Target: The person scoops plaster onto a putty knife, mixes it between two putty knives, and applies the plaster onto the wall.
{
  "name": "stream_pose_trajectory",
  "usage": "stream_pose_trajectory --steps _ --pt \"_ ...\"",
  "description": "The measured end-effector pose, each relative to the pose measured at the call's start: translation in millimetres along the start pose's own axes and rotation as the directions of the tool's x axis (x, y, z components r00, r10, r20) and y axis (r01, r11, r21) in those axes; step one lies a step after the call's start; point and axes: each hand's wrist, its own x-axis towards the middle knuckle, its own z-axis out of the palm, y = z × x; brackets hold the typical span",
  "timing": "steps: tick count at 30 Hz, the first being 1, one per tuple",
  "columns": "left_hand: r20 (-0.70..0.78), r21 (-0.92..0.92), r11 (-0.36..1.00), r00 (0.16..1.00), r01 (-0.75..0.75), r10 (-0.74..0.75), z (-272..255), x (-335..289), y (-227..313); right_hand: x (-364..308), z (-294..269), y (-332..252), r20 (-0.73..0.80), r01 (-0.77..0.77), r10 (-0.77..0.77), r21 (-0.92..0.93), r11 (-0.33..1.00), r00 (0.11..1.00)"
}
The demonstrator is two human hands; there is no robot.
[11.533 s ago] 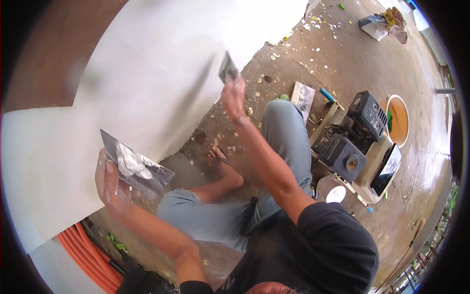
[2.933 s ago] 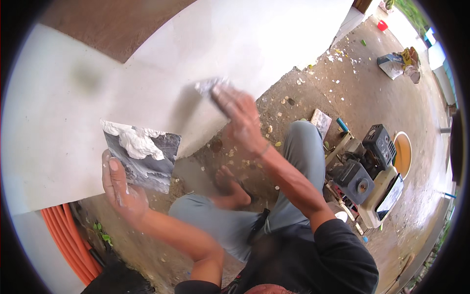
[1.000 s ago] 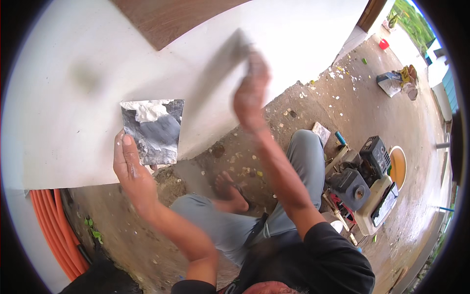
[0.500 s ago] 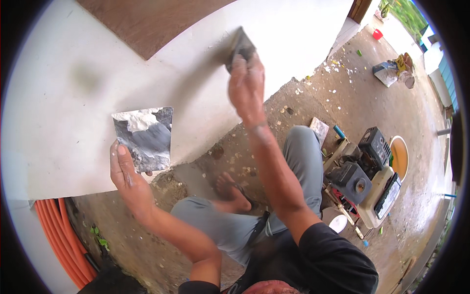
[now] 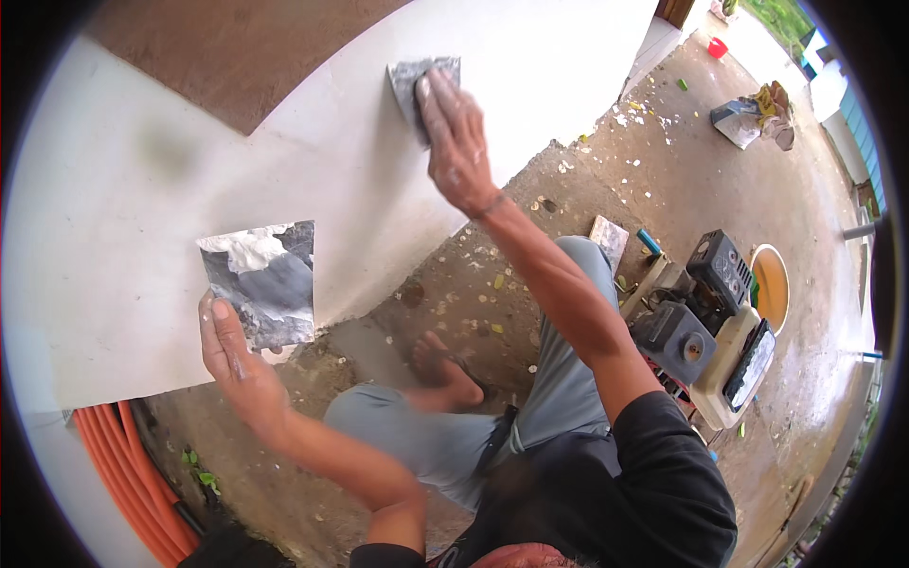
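Note:
My left hand [image 5: 241, 369] grips a grey metal putty knife [image 5: 275, 301] by its lower edge, the thumb in front and fingertips showing behind. White putty [image 5: 251, 248] is heaped along the top of that blade. In my right hand [image 5: 456, 147] is a second, smeared putty knife [image 5: 409, 87], its broad edge upward and my fingers laid over its face. This blade is at the white wall [image 5: 350, 161], to the right of the brown panel's corner; whether its whole edge touches cannot be told. White smears mark the fingers of both hands.
A brown panel [image 5: 246, 57] borders the white wall above. Orange hoses [image 5: 123, 473] run along the lower left. On the rough ground at the right stand a small engine [image 5: 696, 327], a yellowish basin [image 5: 772, 289], a crumpled bag [image 5: 753, 115] and a red bucket [image 5: 717, 47].
My right hand has moved left, and its putty knife has turned to show more of its face. My left hand with the loaded putty knife sits slightly lower and further left in view.

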Motion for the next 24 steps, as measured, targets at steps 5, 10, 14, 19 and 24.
stream_pose_trajectory --steps 5,10,14,19,24 --pt "0.039 -0.045 0.999 0.999 0.019 -0.017 -11.2 8.2 -16.6 -53.0 -11.1 -40.6 0.229 -0.062 0.020 0.179 0.982 0.973" --pt "0.003 -0.028 0.999 1.000 -0.019 0.019 -15.1 7.5 -16.5 16.7 -40.6 -23.5 0.071 -0.543 0.546 0.271 0.795 0.835" --pt "-0.029 -0.023 1.000 1.000 -0.014 0.013 0.6 3.1 -9.3 35.7 -21.4 -51.2 0.053 -0.409 0.416 0.330 0.851 0.908" --pt "-0.071 -0.051 0.999 0.997 0.011 -0.014 2.4 -0.2 -4.6 -18.3 -36.0 -103.4 0.327 -0.260 0.154 0.313 0.913 0.932" --pt "-0.093 -0.012 1.000 0.996 0.001 -0.002 5.7 -7.4 1.3 -29.0 -29.9 -21.8 0.192 -0.182 0.144 0.199 0.963 0.971"
